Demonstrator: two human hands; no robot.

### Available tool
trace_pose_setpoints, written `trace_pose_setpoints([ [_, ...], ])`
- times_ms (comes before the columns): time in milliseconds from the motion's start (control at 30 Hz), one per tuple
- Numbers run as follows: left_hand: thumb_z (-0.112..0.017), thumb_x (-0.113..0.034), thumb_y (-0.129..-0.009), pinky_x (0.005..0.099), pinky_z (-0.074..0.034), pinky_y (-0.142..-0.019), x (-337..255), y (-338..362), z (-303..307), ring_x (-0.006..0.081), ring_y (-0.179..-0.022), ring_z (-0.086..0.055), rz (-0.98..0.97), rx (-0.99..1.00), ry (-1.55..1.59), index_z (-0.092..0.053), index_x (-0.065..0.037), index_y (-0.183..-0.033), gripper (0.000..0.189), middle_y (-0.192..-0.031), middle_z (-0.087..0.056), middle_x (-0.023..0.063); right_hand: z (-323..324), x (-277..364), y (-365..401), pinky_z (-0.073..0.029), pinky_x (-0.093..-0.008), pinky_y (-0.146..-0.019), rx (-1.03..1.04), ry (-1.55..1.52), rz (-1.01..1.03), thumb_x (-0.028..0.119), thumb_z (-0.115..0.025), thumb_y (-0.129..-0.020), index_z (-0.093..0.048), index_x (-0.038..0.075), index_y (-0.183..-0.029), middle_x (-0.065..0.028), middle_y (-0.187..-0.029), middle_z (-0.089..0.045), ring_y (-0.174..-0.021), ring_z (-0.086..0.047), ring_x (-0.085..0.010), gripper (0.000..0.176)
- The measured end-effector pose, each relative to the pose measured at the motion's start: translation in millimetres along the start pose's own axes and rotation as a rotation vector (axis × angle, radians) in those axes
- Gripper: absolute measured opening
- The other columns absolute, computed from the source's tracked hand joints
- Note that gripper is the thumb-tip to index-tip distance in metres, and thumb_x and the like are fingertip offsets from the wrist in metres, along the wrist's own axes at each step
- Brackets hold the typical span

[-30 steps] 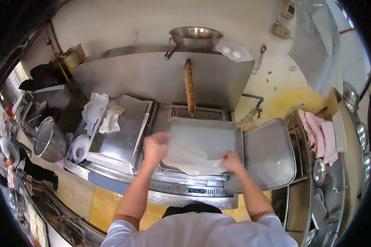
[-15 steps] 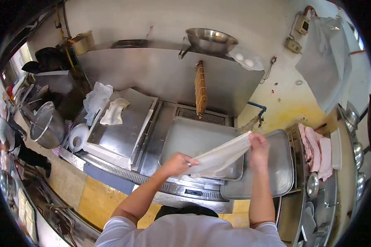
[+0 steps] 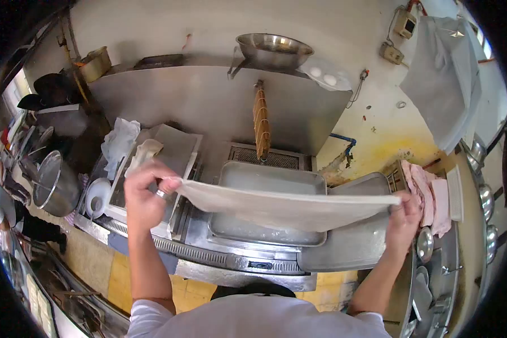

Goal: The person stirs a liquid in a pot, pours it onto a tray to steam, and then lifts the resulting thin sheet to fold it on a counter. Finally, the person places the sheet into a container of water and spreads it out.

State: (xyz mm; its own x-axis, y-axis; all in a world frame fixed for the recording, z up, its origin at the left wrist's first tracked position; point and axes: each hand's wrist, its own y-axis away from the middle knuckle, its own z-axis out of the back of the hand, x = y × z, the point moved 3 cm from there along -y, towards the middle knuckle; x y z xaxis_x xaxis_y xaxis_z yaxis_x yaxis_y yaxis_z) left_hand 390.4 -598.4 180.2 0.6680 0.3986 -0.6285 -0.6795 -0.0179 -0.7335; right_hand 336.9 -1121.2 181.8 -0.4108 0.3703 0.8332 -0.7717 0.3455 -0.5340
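Note:
A whitish cloth [image 3: 281, 209] is stretched between my hands, sagging in the middle above two metal trays. My left hand [image 3: 146, 194] pinches its left end; a ring shows on one finger. At the right, my right hand [image 3: 403, 222] grips the other end. The nearer metal tray [image 3: 270, 172] lies below the cloth, which hides part of it. The second metal tray [image 3: 372, 186] sits to its right. Behind my left hand, another pale folded cloth [image 3: 146, 153] rests on a flat metal cover [image 3: 174, 141].
A tied brown bundle [image 3: 261, 121] hangs against the steel backsplash [image 3: 180, 96]. A metal bowl [image 3: 273, 50] stands on the ledge above. Slabs of meat [image 3: 428, 197] lie at the right. A large pot [image 3: 56, 183] and a white dish [image 3: 98, 197] are at the left.
My hands have moved apart, the left one up and leftward, the right one rightward. The cloth, gathered and slanted before, is now spread wide and nearly level.

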Motion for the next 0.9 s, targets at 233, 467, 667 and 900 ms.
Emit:
trace_pose_setpoints([
  [233,-0.070,-0.013,-0.097,0.0290,-0.046,-0.050,168,76,-100,0.0108,-0.057,-0.062,1.026,0.314,0.161,-0.072,0.002,-0.093,0.016,-0.073,-0.069,0.0072,-47,-144,41,-0.043,-0.0257,-0.058,0.246,0.101,-0.654,0.003,-0.059,-0.090,-0.067,0.002,-0.084,0.0009,-0.066,-0.057,-0.060,-0.054,-0.0099,0.010],
  [467,-0.080,-0.020,-0.087,0.0401,-0.046,-0.108,278,38,-233,0.0296,-0.129,-0.058,0.484,0.053,0.266,-0.067,0.001,-0.127,0.047,-0.136,-0.064,0.0186,-142,-334,-39,-0.056,-0.0337,-0.071,-0.068,-0.404,-0.605,0.011,-0.061,-0.095,-0.066,0.008,-0.119,-0.0054,-0.100,-0.071,-0.085,-0.068,-0.0157,0.024],
  [667,-0.082,-0.026,-0.078,0.0467,-0.041,-0.115,232,149,-228,0.0340,-0.133,-0.054,0.179,0.796,-0.453,-0.070,-0.013,-0.127,0.051,-0.142,-0.058,0.0172,-164,-325,107,-0.050,-0.0462,-0.098,0.661,0.982,0.244,0.014,-0.069,-0.084,-0.061,0.012,-0.140,-0.0193,-0.136,-0.060,-0.120,-0.060,-0.0307,0.056],
  [900,-0.058,-0.016,-0.090,0.0487,-0.047,-0.099,263,180,-220,0.0286,-0.109,-0.065,0.078,0.882,-0.856,-0.074,-0.013,-0.098,0.019,-0.106,-0.072,0.0083,-129,-320,126,-0.050,-0.0461,-0.100,0.920,1.386,-0.069,0.023,-0.065,-0.087,-0.070,0.007,-0.111,-0.0165,-0.114,-0.069,-0.112,-0.065,-0.0319,0.029],
])
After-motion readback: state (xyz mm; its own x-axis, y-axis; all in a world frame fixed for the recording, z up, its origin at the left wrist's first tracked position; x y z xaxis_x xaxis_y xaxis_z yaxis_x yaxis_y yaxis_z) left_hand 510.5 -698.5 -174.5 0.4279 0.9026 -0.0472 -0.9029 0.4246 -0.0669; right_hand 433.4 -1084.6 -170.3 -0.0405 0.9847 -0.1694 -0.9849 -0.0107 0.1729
